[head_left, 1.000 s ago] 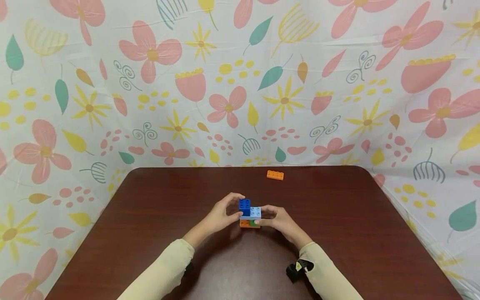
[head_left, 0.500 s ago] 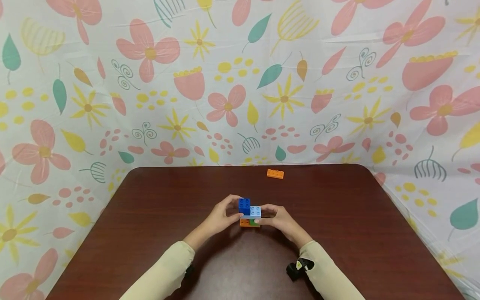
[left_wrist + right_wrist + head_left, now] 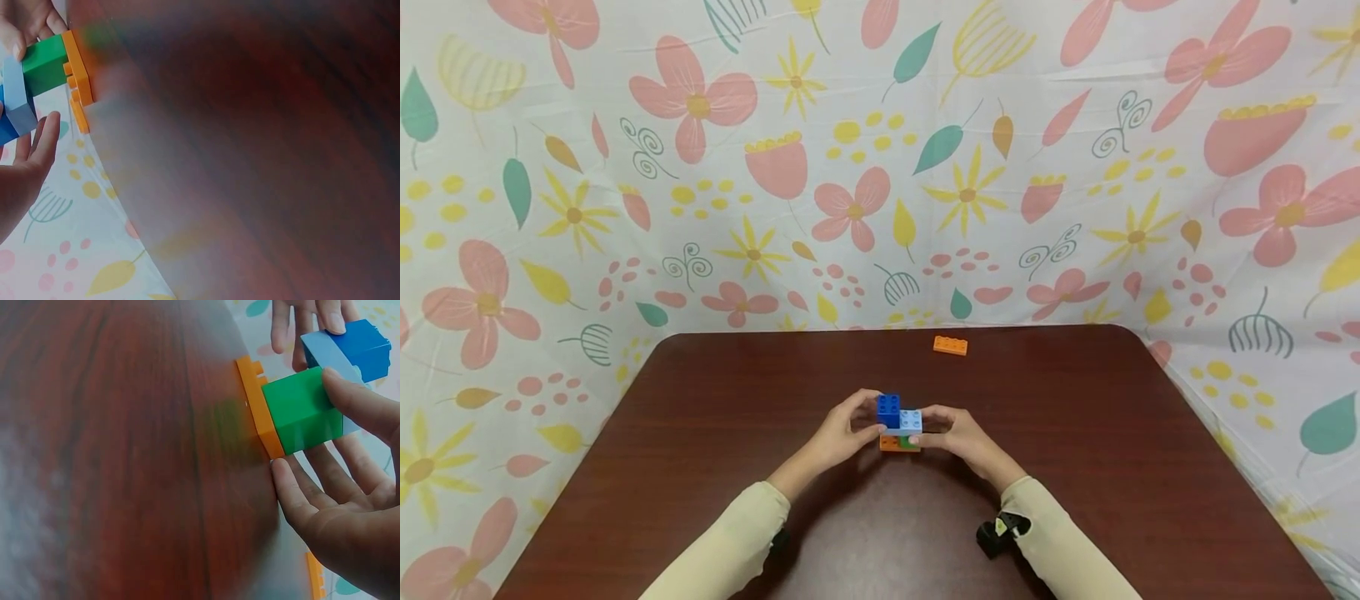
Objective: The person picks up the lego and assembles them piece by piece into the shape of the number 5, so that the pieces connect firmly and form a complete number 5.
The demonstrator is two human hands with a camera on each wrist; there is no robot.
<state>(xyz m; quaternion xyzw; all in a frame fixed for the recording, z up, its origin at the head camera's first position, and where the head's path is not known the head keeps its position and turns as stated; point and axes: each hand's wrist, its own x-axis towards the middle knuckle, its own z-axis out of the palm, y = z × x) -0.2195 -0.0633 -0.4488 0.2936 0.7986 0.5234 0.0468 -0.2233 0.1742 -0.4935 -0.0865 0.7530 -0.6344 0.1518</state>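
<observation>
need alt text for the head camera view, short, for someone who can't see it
Two hands, left hand and right hand, hold a small brick stack of dark blue, light blue, green and orange bricks at the middle of a dark wooden table. A loose orange brick lies at the far edge, before a floral cloth backdrop.

The flat-topped wooden table (image 3: 700,467) is dark reddish brown. At its middle stands a small stack of plastic bricks: a dark blue brick (image 3: 889,410) on top, a light blue brick (image 3: 910,422) under it, then a green brick (image 3: 909,444) and a flat orange plate (image 3: 889,446) at the bottom. Near the far edge lies a single orange brick (image 3: 951,346). The backdrop cloth (image 3: 625,167) is white with pink flowers, yellow stars and teal leaves. The sleeves (image 3: 730,542) are pale cream.
</observation>
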